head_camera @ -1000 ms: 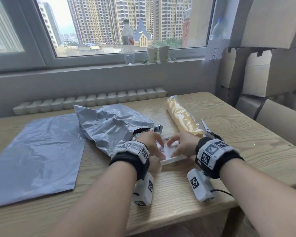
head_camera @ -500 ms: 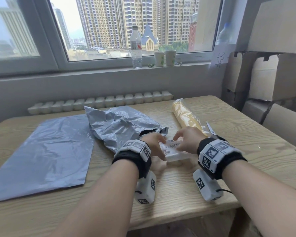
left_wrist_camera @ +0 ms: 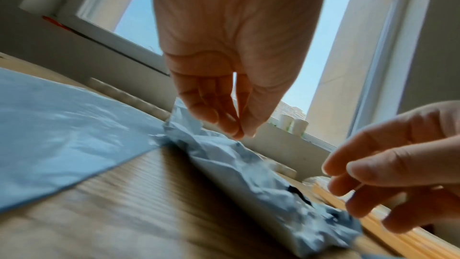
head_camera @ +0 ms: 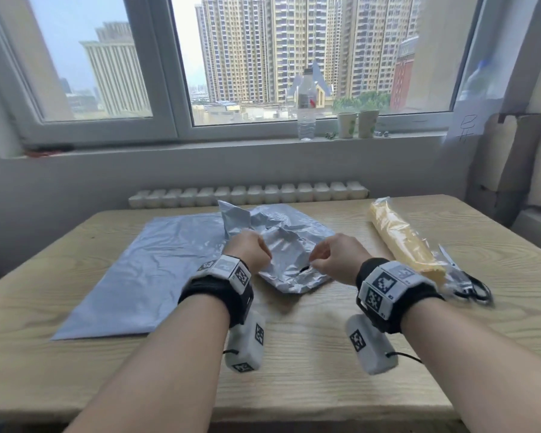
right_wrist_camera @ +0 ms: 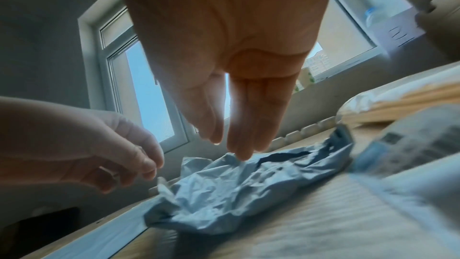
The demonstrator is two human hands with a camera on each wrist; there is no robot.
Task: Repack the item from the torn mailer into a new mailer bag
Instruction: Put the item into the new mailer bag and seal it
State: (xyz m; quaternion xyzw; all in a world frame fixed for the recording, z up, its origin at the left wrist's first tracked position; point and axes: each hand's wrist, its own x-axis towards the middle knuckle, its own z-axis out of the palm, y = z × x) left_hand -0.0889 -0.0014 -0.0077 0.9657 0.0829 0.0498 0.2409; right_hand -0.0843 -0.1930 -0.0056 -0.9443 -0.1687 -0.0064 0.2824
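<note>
My right hand (right_wrist_camera: 224, 62) hangs over the crumpled torn mailer (right_wrist_camera: 239, 190), fingertips (right_wrist_camera: 242, 153) just touching it. My left hand (right_wrist_camera: 82, 145) hovers beside, fingers loosely curled.

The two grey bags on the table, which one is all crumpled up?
The torn mailer under both hands, in the middle. The new mailer bag left of it lies flat and smooth.

head: high, facing the window, down over the counter (head_camera: 294, 354)
wrists: low, close, looking along the fingers (left_wrist_camera: 224, 117) (both share the crumpled mailer (right_wrist_camera: 236, 188))
</note>
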